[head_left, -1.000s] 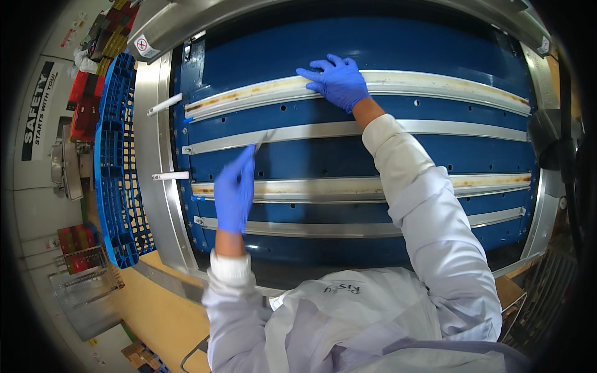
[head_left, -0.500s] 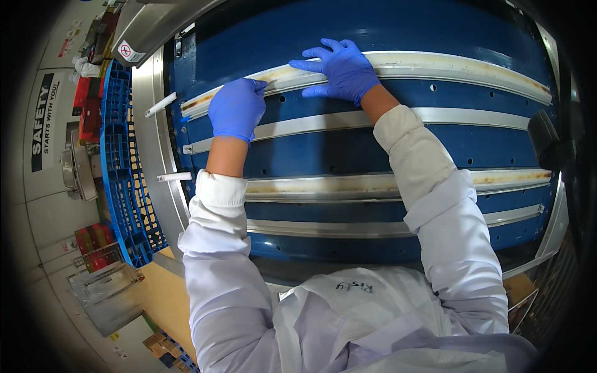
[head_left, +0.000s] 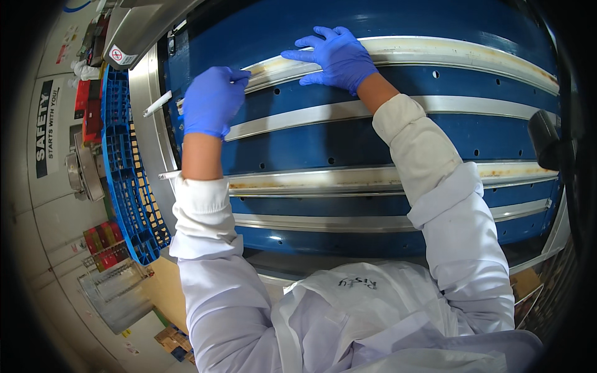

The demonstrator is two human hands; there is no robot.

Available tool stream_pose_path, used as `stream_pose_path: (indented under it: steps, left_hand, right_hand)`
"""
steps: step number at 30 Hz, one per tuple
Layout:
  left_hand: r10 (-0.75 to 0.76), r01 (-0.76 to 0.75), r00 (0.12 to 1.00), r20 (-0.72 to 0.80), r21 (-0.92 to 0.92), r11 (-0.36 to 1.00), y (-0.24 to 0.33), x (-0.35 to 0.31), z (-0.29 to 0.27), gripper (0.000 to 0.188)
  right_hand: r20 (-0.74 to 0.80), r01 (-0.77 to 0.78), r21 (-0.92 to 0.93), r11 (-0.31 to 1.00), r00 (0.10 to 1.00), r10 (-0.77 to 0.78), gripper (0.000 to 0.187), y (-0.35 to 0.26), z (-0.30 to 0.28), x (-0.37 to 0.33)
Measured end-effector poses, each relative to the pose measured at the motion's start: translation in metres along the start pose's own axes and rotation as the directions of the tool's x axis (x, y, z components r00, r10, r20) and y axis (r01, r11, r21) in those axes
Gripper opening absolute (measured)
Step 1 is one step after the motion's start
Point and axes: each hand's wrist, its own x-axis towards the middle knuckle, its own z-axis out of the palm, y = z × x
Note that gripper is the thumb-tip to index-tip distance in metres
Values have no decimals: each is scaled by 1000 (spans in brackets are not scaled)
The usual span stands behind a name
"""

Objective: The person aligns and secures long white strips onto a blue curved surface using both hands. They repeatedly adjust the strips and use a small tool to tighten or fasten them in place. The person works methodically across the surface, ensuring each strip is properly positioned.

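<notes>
My left hand, in a blue glove, is closed at the left part of the uppermost metal rail. Its fingers are pinched together, and whatever they may hold is hidden. Farther right, my right hand, gloved in blue too, lies over the same rail with fingers spread and nothing held. The rail is long, pale and stained brownish in places. It runs across a blue belt dotted with small holes.
Nearer me, a thin rail, a brown-stained rail and another rail cross the belt. White pegs stick out along the metal side frame. A blue plastic pallet stands left; a black handle juts in at right.
My left hand has moved left along the uppermost rail and stays closed. My right hand remains spread on that rail, shifted slightly up in the picture along with the scene.
</notes>
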Motion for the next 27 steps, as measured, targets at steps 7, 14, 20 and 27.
stream_pose_path:
  steps: [7,14,20,27]
  left_hand:
    - [78,-75,995,-66,50,996,1,2,14,18]
    - [24,-21,999,-41,86,996,12,3,19,20]
    - [109,-111,994,-25,-68,991,9,5,15,20]
    - [-69,78,995,74,-134,988,23,0,-1,19]
  right_hand:
    - [1,-1,24,1000,1000,1,62,1,2,1]
    - [-17,-13,8,1000,1000,13,62,-1,3,2]
    - [-8,1,34,999,1000,-1,61,3,3,-1]
    - [-30,-10,42,999,999,11,60,3,5,-1]
